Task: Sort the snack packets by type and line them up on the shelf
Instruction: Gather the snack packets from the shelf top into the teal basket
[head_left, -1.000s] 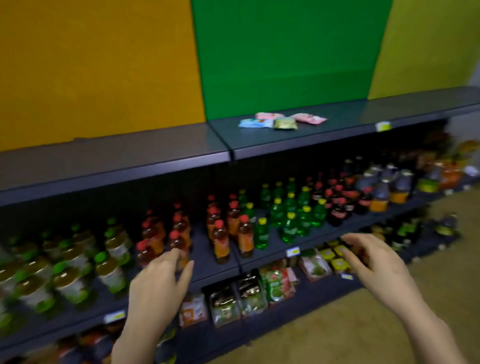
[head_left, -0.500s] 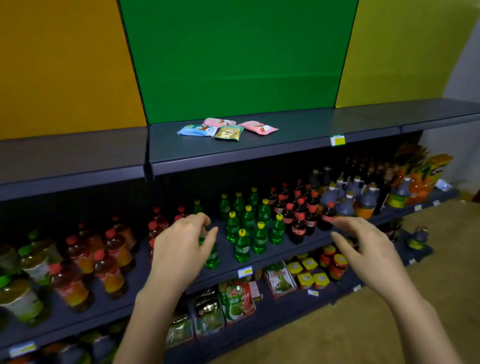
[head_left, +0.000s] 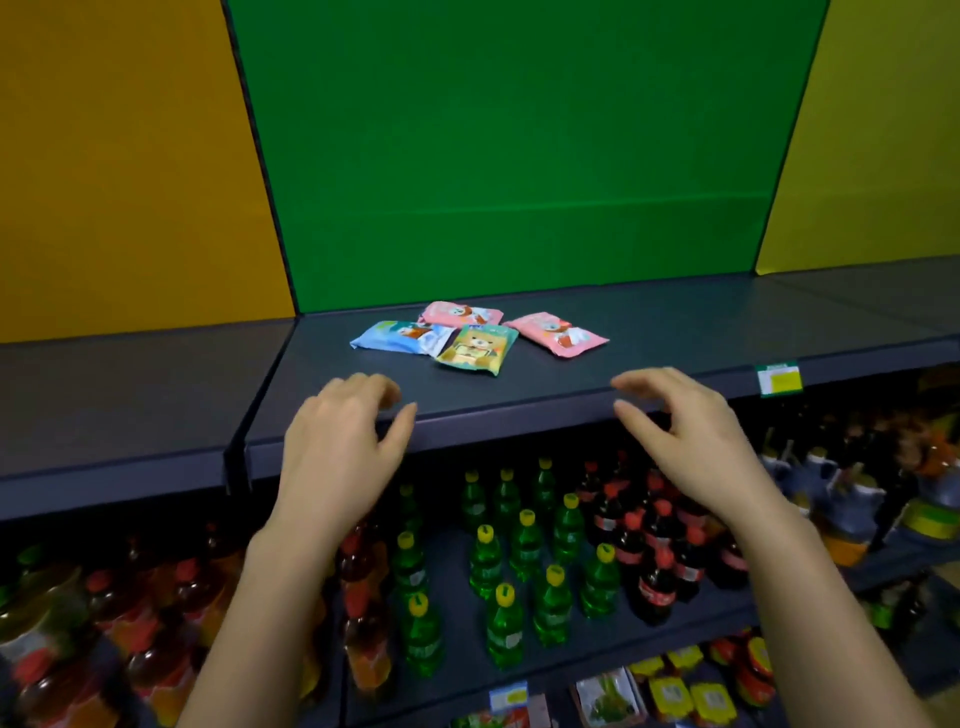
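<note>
Several snack packets lie in a loose cluster on the dark top shelf (head_left: 649, 358), in front of the green back panel. A blue packet (head_left: 397, 336) is at the left, a pink packet (head_left: 460, 314) behind it, a yellow-green packet with a bear (head_left: 477, 349) in the middle, and a second pink packet (head_left: 556, 333) at the right. My left hand (head_left: 343, 441) hovers at the shelf's front edge, below the blue packet, fingers loosely bent and holding nothing. At the same edge, my right hand (head_left: 685, 431) is raised below the right pink packet, also empty.
A yellow price tag (head_left: 778, 379) is clipped to the shelf edge at the right. The shelf below holds green bottles (head_left: 519, 566), dark cola bottles (head_left: 654, 561) and orange drink bottles (head_left: 363, 623). Bagged goods sit on the lowest shelf.
The view has closed in on the top shelf. Both hands have risen from the bottle shelf level up to the top shelf's front edge, nearer the packets.
</note>
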